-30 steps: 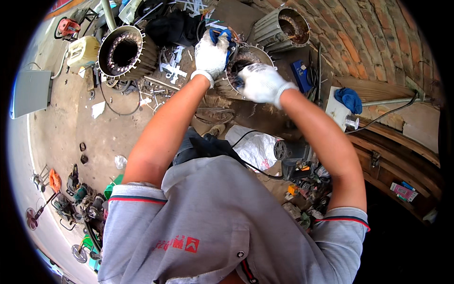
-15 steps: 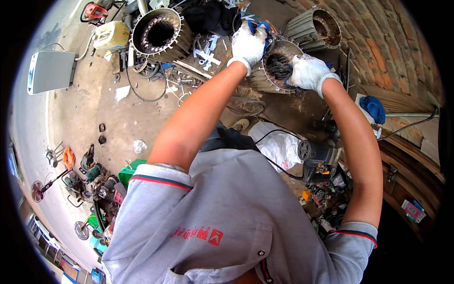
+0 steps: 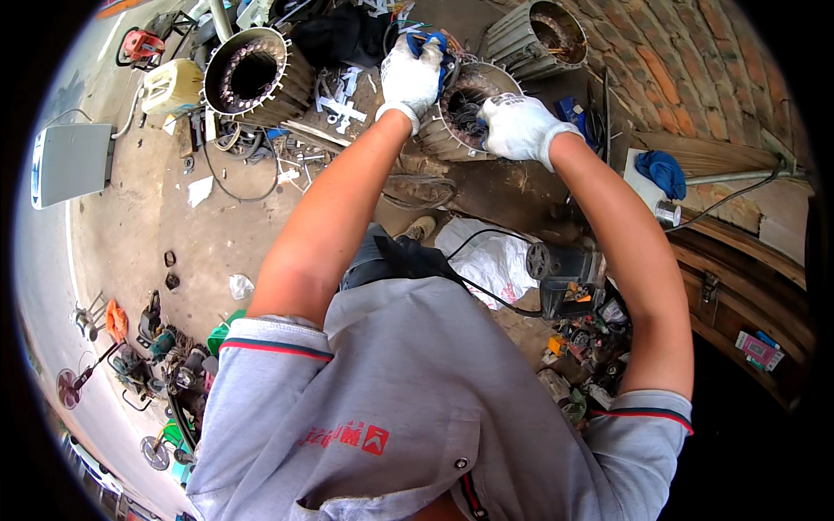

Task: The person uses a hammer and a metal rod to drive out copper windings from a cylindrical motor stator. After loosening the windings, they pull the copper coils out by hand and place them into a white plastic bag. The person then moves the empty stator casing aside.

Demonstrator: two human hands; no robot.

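A white sack (image 3: 486, 265) lies crumpled on the ground nearest the person. Past it I see the gloved hands set apart at a ribbed metal cylinder (image 3: 439, 141): the left hand (image 3: 412, 76) by its left edge, the right hand (image 3: 521, 128) over its right rim; whether either grips anything, I can't tell. Farther off, another cylinder (image 3: 512, 42) leans near a brick wall (image 3: 695, 74).

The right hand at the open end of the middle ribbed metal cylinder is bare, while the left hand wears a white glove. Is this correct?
No: the right hand is not bare. In the head view, it also wears a white glove. It is at the open end of the middle ribbed metal cylinder, and the left hand is white-gloved.
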